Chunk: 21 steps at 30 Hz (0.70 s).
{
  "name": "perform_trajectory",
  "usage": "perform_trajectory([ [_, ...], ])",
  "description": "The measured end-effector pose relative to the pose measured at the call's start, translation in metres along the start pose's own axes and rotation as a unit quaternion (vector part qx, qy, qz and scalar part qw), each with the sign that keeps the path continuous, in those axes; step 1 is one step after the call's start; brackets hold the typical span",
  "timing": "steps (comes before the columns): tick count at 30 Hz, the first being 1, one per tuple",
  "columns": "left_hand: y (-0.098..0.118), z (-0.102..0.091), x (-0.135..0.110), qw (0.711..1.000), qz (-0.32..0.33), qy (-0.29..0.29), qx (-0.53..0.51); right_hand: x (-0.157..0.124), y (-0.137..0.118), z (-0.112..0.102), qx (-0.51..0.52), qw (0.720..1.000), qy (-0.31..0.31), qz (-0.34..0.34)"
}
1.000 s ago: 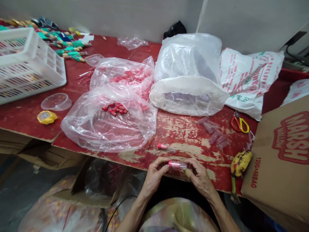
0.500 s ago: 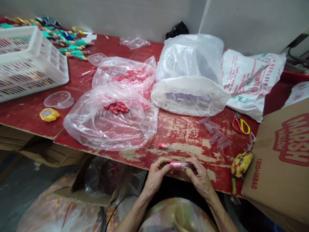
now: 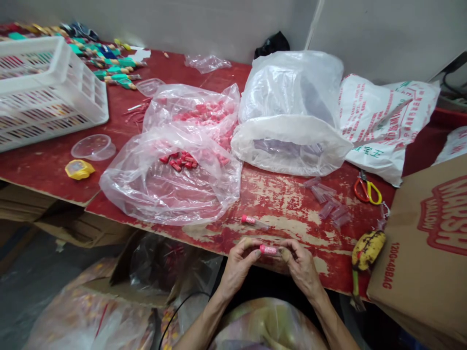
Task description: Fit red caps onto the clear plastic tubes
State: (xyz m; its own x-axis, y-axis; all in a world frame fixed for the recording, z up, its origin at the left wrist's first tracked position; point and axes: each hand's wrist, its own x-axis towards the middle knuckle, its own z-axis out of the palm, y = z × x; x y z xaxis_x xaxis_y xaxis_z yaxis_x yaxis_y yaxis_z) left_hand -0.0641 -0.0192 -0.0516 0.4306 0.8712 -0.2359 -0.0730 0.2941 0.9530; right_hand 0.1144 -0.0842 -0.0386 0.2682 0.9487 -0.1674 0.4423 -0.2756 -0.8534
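Between my two hands, near the table's front edge, is a small clear tube with a red cap and a red-and-white label (image 3: 268,250). My left hand (image 3: 236,266) pinches its capped end between thumb and fingers. The other end is gripped by the fingers of my right hand (image 3: 301,267), which cover that tip. Just beyond lies a second red-capped tube (image 3: 254,222) on the table. Loose clear tubes (image 3: 330,204) lie in a small pile to the right. Red caps (image 3: 178,160) show in the mouth of a clear plastic bag (image 3: 127,194) at left.
A white sack (image 3: 292,165) with clear pieces stands open at the back. Scissors (image 3: 368,189), a spotted banana (image 3: 368,249) and a cardboard box (image 3: 416,272) are on the right. A white crate (image 3: 83,97), a clear lid (image 3: 94,147) and a yellow object (image 3: 79,169) sit left.
The view has shifted slightly, so the table things appear a little further right. Both hands still hold the tube, with my right fingers now covering more of its clear end.
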Motion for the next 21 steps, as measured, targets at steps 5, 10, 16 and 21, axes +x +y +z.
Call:
perform_trajectory([
  [5, 0.0041, 0.0016, 0.0011, 0.999, -0.027, -0.006, -0.016, 0.0016, -0.0004, -0.0024, -0.011, 0.998, -0.05, -0.028],
  [10, 0.0078, 0.0027, 0.0006, 0.999, -0.048, -0.001, -0.024, -0.0006, 0.0037, -0.0012, 0.028, 0.998, -0.033, -0.05],
  [16, 0.0097, 0.0018, -0.0014, 1.0, -0.013, 0.008, 0.023, -0.0014, 0.0075, -0.0036, 0.083, 0.992, -0.039, -0.082],
  [21, 0.0055, 0.0035, -0.0016, 0.999, -0.04, 0.004, -0.005, -0.0013, 0.0074, -0.0071, 0.117, 0.986, -0.051, -0.106],
])
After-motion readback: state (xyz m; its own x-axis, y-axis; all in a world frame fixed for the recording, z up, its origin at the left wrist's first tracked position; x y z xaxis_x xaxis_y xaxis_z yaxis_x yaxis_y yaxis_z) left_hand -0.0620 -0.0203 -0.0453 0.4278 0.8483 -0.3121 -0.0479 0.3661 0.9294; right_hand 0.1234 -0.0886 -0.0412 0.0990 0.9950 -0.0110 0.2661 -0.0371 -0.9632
